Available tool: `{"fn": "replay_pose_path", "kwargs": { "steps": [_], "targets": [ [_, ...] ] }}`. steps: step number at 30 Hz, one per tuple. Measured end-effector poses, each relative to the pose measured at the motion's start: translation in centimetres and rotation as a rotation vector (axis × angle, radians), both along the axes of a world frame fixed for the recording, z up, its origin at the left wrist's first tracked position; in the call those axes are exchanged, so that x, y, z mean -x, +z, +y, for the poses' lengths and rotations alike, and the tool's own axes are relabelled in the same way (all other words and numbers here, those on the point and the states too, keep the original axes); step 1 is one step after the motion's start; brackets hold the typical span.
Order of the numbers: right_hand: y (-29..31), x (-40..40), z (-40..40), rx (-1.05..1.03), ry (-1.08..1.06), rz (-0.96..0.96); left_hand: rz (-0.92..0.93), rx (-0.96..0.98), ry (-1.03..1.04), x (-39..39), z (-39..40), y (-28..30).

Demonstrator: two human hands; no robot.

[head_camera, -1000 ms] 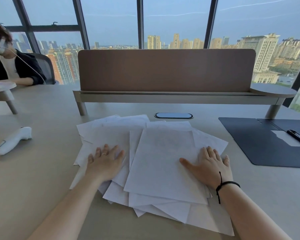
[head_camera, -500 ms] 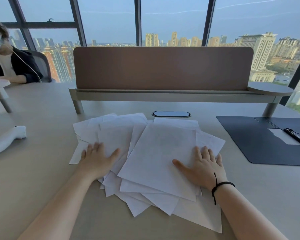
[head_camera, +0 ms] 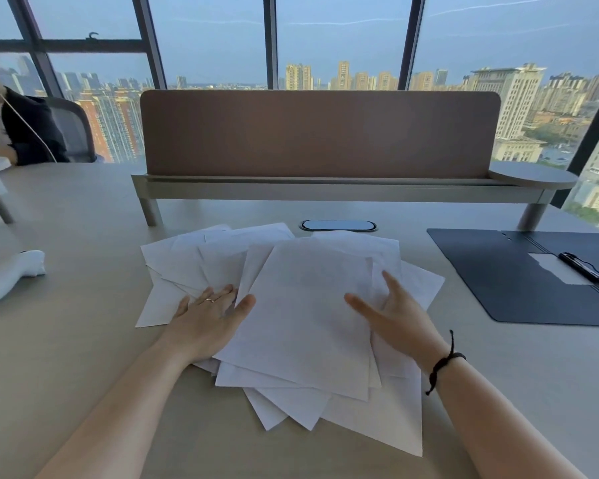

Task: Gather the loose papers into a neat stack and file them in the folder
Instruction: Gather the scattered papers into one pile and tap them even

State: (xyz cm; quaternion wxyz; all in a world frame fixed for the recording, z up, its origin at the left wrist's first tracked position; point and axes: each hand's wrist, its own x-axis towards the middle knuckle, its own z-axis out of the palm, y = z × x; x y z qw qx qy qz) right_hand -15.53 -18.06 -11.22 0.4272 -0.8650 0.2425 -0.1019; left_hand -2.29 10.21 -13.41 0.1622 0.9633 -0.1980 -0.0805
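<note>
Several loose white papers [head_camera: 301, 305] lie fanned in an untidy overlapping pile on the desk in front of me. My left hand [head_camera: 208, 323] rests flat on the pile's left side, fingers spread, thumb on the top sheet. My right hand [head_camera: 391, 316] is on the right side, lifted on its edge with fingers apart and their tips among the sheets; it grips nothing. The dark folder [head_camera: 519, 281] lies open flat to the right, apart from the papers, with a white slip and a black pen [head_camera: 583, 267] on it.
A brown divider screen on a raised shelf [head_camera: 325, 188] spans the back of the desk, with a cable port [head_camera: 338, 225] just beyond the papers. A white handheld device [head_camera: 11, 276] lies at the left. Another person [head_camera: 14, 133] sits at the far left.
Both hands have slid inward, pushing the sheets closer together. My right hand has tipped up from flat onto its edge.
</note>
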Motion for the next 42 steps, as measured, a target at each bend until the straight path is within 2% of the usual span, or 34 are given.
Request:
{"fn": "replay_pose_path", "kwargs": {
  "steps": [3, 6, 8, 10, 14, 18, 20, 24, 28, 31, 35, 38, 42],
  "targets": [
    [1.3, -0.6, -1.5, -0.502, -0.272, -0.241, -0.056, 0.014, 0.004, 0.0, 0.1, -0.2],
    [2.6, -1.0, -3.0, -0.935, -0.417, -0.317, -0.046, 0.016, -0.007, 0.1, 0.0, -0.3],
    [2.9, -1.1, -3.3, -1.106, -0.435, -0.319, -0.044, 0.002, -0.008, 0.2, -0.2, -0.3],
    [2.6, -1.2, -3.1, -1.170, -0.398, -0.273, -0.034, 0.015, -0.007, 0.3, -0.3, -0.2],
    [1.5, -1.7, -2.0, -1.032, -0.167, -0.136, -0.030, 0.153, 0.006, 0.0, -0.1, -0.1],
    [0.5, -1.4, -1.5, -0.740, 0.059, -0.018, 0.002, 0.370, -0.022, 0.6, -0.2, 0.6],
    [0.3, -1.1, -1.7, -0.664, 0.124, -0.019, -0.003, 0.437, -0.001, 0.7, -0.4, 0.7],
    [0.9, -0.1, -2.5, -0.759, 0.169, -0.191, 0.002, 0.539, 0.115, 0.1, -0.2, 0.5],
    [1.2, 0.6, -2.2, -0.803, 0.245, -0.240, 0.202, 0.831, 0.090, 0.8, -0.4, 1.6],
    [1.1, 0.6, -1.3, -0.680, 0.354, -0.144, 0.264, 0.921, 0.070, 1.4, -0.5, 2.4],
    [0.9, 0.7, -0.4, -0.581, 0.475, -0.046, 0.448, 1.068, 0.089, 1.7, -0.2, 2.9],
    [1.5, 1.1, -0.5, -0.472, 0.539, 0.034, 0.440, 1.112, 0.120, 1.1, -0.1, 2.2],
    [2.0, 1.8, -1.5, -0.230, 0.671, 0.239, 0.383, 1.255, 0.233, -0.3, 0.4, 1.8]
  ]
}}
